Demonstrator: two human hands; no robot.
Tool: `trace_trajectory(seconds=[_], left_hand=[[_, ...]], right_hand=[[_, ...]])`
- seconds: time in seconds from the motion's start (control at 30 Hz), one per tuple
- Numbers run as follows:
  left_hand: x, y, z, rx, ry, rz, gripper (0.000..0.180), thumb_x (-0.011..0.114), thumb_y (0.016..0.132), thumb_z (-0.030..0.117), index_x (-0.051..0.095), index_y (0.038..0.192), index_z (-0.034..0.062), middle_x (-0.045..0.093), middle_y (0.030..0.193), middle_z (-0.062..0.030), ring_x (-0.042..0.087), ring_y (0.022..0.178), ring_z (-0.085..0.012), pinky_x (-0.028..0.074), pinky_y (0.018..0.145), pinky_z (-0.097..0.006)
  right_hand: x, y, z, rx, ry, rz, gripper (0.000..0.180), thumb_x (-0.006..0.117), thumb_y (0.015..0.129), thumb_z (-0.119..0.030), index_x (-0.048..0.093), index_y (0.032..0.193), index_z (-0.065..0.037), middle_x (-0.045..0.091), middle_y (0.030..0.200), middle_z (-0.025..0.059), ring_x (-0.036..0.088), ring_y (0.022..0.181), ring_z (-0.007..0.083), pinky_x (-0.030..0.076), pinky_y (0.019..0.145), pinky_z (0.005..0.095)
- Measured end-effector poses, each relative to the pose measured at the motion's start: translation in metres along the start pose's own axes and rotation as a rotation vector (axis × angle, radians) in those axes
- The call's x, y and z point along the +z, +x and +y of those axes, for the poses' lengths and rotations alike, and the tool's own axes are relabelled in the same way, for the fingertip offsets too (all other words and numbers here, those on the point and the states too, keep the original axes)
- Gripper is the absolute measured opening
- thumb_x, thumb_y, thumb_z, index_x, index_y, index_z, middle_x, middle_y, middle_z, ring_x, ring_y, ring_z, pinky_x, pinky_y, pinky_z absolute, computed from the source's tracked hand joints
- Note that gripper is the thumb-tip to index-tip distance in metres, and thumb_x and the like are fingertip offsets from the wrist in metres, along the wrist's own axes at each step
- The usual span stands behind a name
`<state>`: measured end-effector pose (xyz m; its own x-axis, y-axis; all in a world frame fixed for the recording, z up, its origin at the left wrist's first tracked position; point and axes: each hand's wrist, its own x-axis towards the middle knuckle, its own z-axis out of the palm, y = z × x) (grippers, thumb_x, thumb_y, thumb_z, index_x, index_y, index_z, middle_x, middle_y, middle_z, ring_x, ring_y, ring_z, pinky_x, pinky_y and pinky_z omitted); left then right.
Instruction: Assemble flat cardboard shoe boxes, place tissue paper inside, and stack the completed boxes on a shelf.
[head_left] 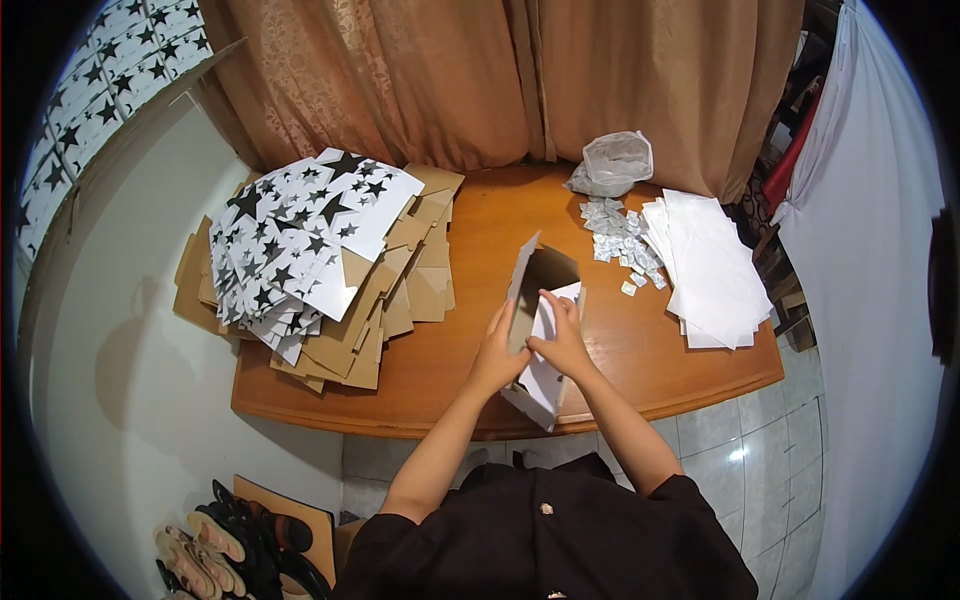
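Observation:
A small folding cardboard box (550,268), brown inside and white outside, stands partly open at the table's front edge. My left hand (496,352) is closed on its left wall, with the thumb reaching across toward the middle. My right hand (562,342) grips the white flap or panel on the right side, its fingertips at the opening. Both thumbs nearly meet low on the box. A white panel (542,385) slants down toward me beneath the hands. The box's underside and far wall are partly hidden.
On the wooden table (480,215), flat brown cardboard pieces (430,285) and star-printed white sheets (300,230) are piled left. To the right lie small clear packets (620,235), a plastic bag (617,162) and white paper sheets (712,265). Shoes (215,545) sit lower left.

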<state>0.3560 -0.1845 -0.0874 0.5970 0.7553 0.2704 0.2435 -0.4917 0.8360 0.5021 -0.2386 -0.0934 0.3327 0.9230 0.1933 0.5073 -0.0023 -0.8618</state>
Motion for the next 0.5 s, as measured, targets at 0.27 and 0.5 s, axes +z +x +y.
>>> trace_trajectory(seconds=[0.27,0.5], left_hand=[[-0.034,0.005,-0.003,-0.290,0.321,-0.156,0.056,0.058,0.079,0.006,0.042,0.132,0.0060,0.060,0.103,-0.0268,0.058,0.098,-0.0396,0.046,0.085,-0.042],[-0.090,0.053,-0.023,0.051,0.678,-0.242,0.036,0.056,0.079,0.004,0.057,0.114,0.0118,0.065,0.093,-0.0150,0.062,0.085,-0.0331,0.048,0.070,-0.042]], right_hand=[[-0.033,-0.008,0.004,0.195,-0.577,-0.199,0.068,0.065,0.066,-0.035,0.046,0.130,-0.021,0.029,0.142,0.0180,0.015,0.137,0.0389,0.008,0.100,0.0717],[-0.056,-0.031,0.024,-0.064,-0.852,-0.232,0.058,0.060,0.073,-0.050,0.052,0.118,-0.015,0.043,0.130,0.0142,0.028,0.132,0.0314,0.005,0.098,0.0733]])
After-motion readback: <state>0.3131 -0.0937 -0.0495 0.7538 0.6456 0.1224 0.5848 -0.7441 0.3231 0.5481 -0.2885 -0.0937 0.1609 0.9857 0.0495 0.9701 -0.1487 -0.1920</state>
